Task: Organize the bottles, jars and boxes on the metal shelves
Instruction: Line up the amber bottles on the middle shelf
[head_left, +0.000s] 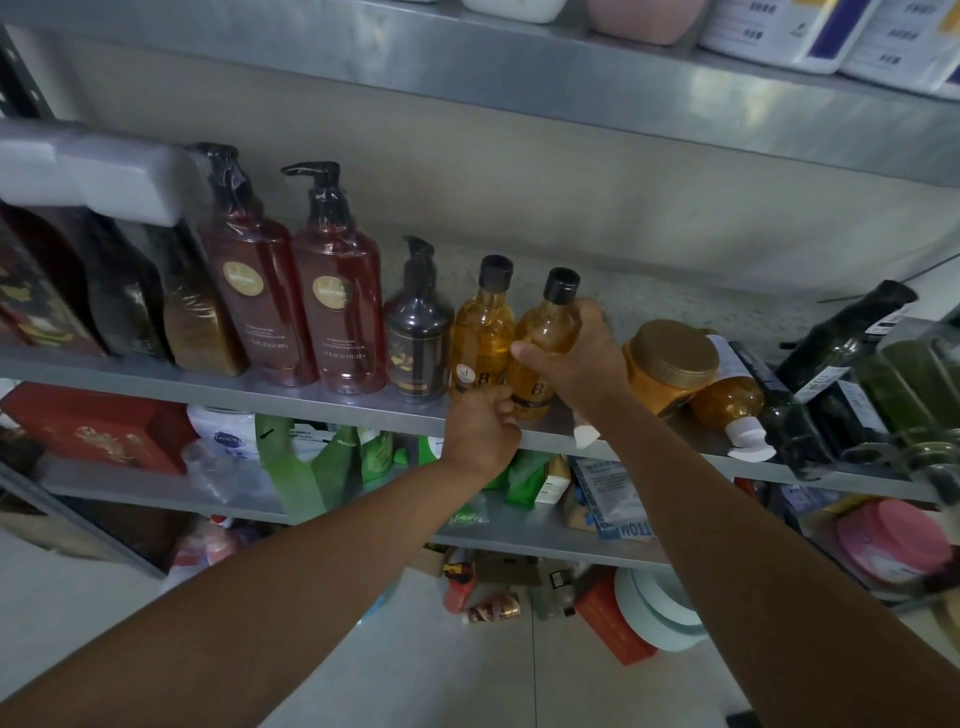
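Grey metal shelf (156, 371), left end to right: pair of deep-red pump bottles (260, 312), black pumps, round gold labels; smoky dark-grey pump bottle (418, 338), gold-brown band near base; amber bottle (480, 332) and second amber bottle (548, 332), both clear golden, black caps, dark "8" mark. Toward the right end: orange-amber jar (670, 358), matte gold lid; third amber bottle (727, 402), white cap; dark green-black bottles (841, 332). Lower shelf (130, 487), grey too: red box (98, 426) with gold ornament, green packs (311, 457), pink tub (888, 540) at far right.
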